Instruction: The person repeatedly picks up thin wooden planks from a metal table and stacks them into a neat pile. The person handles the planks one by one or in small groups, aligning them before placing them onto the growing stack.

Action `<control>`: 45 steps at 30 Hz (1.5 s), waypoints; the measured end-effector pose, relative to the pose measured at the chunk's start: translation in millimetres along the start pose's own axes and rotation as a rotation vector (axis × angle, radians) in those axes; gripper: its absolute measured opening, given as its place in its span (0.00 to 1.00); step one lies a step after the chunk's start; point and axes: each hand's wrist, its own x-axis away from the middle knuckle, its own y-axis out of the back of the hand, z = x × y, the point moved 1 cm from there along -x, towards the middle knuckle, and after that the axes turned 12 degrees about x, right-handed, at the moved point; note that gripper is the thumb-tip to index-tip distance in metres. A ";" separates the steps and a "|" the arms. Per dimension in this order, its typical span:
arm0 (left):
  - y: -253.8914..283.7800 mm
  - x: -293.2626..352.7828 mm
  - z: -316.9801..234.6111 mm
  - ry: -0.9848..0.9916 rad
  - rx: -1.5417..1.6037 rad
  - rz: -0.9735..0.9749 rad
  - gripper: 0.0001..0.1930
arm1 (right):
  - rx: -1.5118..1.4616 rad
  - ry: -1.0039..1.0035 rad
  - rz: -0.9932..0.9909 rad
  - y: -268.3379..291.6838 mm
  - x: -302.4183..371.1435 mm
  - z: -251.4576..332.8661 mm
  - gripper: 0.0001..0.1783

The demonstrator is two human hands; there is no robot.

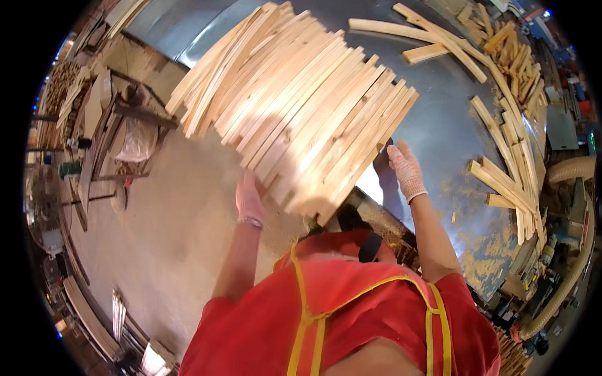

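Grey metal table (pixel 433 119), dusted with sawdust (pixel 486 254) at its near right, stands beside a bare floor (pixel 169 213) in a cluttered workshop. Pale wooden strips (pixel 301 100), long and narrow with a few dark knots, lie side by side across the table's left edge, their near ends jutting past it; those at far left overlap askew. Both forearms reach forward, apart. The gloved left hand (pixel 249 200) is at the strips' near left ends, its grip impossible to tell; the gloved right hand (pixel 407 170), fingers loosely parted, hovers just right of them.
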 end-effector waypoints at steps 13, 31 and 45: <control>-216.2 16.0 37.9 -0.340 -1.514 0.438 0.40 | 0.282 0.013 -0.093 95.5 -85.4 5.0 0.48; -387.1 148.6 -11.4 -0.801 -0.666 0.882 0.46 | -0.115 0.600 -0.451 170.2 18.7 198.0 0.36; -214.7 -29.5 3.2 -0.539 -0.856 1.333 0.28 | 0.350 0.470 -0.350 9.8 70.2 5.8 0.35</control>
